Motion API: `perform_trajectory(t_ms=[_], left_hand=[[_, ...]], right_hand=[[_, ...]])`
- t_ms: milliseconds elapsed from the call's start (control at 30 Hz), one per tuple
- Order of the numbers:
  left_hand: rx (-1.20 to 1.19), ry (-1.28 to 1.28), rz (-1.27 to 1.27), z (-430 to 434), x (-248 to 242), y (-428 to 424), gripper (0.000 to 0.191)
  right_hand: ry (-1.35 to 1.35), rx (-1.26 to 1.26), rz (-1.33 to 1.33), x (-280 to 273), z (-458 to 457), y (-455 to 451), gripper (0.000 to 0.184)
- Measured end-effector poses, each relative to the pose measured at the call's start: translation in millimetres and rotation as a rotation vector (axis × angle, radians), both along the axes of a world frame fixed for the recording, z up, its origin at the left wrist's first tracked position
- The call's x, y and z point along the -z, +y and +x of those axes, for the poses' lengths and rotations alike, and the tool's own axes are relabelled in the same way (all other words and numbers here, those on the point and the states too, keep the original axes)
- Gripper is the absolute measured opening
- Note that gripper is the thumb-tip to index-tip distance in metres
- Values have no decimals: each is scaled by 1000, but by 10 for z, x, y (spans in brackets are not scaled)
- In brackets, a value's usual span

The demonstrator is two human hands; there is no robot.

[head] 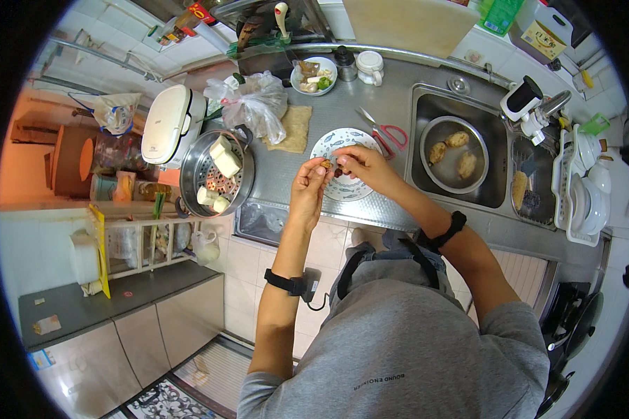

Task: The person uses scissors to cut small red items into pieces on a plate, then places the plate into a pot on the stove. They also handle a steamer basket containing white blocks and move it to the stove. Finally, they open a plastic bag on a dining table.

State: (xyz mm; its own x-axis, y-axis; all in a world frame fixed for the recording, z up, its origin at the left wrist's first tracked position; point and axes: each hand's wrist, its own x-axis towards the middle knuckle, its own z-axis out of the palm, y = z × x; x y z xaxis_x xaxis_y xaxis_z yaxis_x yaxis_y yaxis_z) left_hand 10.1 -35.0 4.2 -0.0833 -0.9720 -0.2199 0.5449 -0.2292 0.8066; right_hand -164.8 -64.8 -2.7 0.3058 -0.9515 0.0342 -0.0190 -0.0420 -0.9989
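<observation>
My left hand (312, 183) pinches a small brown piece of food (326, 164) between thumb and fingertips. Close beside it, my right hand (367, 165) has its fingers curled together, and what lies between them is too small to make out. Both hands are just above a white plate with blue fish drawings (346, 194). A few dark reddish bits (338, 172) show below the fingertips. Behind the plate, to the right, lie scissors with red handles (394, 137), their blades apart.
Left on the steel counter stands a steamer pot (248, 180) with pale cut pieces. Behind it are plastic bags (257, 99) and a white appliance (165, 123). A bowl of ingredients (299, 86) stands at the back. The right-hand sink (498, 178) holds a metal basin (447, 178) with three brown tubers.
</observation>
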Motion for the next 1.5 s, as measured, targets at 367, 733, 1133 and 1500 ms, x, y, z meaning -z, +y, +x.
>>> perform_trajectory(t_ms=[367, 733, 1133, 1500], left_hand=[[-35, -280, -57, -180, -91, 37, 21], [7, -384, -86, -162, -95, -1, 19], [105, -583, -176, -76, -170, -21, 14], [109, -635, -213, -110, -84, -11, 14]], right_hand=[[-308, -46, 134, -76, 2, 26, 19], [-263, -82, 169, -46, -41, 24, 17], [-226, -99, 131, -61, -58, 46, 15], [-179, -80, 136, -100, -64, 69, 15]])
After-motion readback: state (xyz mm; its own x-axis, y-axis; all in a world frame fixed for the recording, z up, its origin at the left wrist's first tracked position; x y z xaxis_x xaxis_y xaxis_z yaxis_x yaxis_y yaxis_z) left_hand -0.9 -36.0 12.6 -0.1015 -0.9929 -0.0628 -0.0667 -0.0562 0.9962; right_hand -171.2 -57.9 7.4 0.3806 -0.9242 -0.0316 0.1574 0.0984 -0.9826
